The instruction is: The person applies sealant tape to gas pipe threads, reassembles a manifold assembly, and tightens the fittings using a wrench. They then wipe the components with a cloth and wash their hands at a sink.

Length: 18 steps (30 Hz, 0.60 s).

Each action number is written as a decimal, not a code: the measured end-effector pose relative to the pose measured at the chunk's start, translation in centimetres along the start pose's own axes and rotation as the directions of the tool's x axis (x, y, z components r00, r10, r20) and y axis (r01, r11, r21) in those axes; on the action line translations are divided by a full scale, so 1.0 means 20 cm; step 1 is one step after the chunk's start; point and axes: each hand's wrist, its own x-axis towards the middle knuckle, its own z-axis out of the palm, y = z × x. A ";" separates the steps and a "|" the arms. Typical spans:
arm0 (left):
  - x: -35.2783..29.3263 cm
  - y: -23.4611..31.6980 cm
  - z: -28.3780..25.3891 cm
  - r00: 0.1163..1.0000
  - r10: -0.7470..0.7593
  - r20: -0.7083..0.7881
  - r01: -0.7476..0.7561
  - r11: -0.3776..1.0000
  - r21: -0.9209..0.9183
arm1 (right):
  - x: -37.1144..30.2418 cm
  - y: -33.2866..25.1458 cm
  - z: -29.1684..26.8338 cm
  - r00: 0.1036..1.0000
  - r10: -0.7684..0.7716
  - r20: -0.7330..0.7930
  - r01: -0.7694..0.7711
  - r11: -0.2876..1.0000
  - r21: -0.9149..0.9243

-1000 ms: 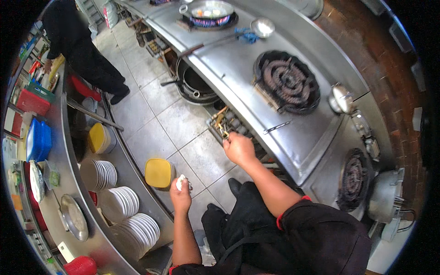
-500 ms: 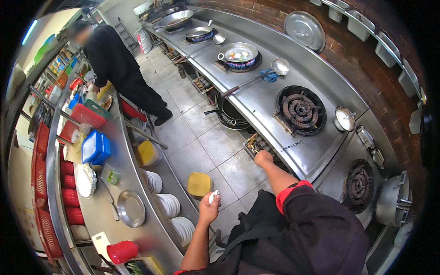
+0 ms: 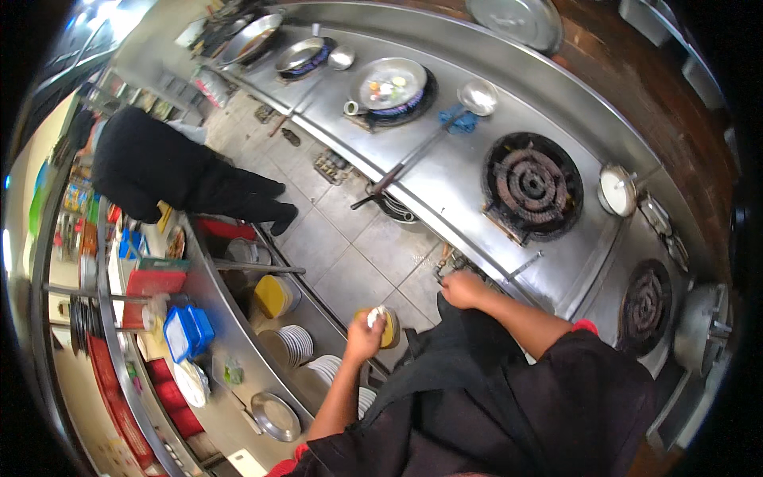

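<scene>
My left hand is closed around a small white object, held over the tiled floor beside the steel counter. My right hand is closed low at the front edge of the long steel stove range, by the controls under the rim; what it grips is hidden. A large round burner sits on the range just beyond that hand.
A person in black bends over the left counter farther up the aisle. Stacked white plates and a yellow tub sit on the lower shelf. A wok with food and a ladle stand on the range.
The view has swung so more of the range and the far person show. My right hand stays at the range's front edge and my left hand keeps the white object.
</scene>
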 end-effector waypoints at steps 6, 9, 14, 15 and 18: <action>0.65 0.34 -0.07 0.980 0.160 0.122 -0.180 0.966 0.183 | 0.33 0.04 -0.35 0.949 0.164 -0.270 -0.113 0.975 0.194; 0.97 0.50 -0.01 0.929 0.326 0.173 -0.363 0.895 0.261 | 0.44 0.11 -0.47 0.874 0.253 -0.415 -0.169 0.959 0.227; 1.52 0.66 0.24 0.758 0.551 0.348 -0.648 0.698 0.305 | 0.72 0.13 -0.45 0.789 0.451 -0.417 -0.349 0.888 0.300; 1.62 0.68 0.32 0.714 0.596 0.367 -0.697 0.655 0.291 | 0.77 0.12 -0.42 0.766 0.489 -0.417 -0.389 0.869 0.305; 1.85 0.68 0.50 0.565 0.650 0.508 -0.808 0.559 0.183 | 0.88 0.08 -0.34 0.721 0.584 -0.373 -0.523 0.812 0.259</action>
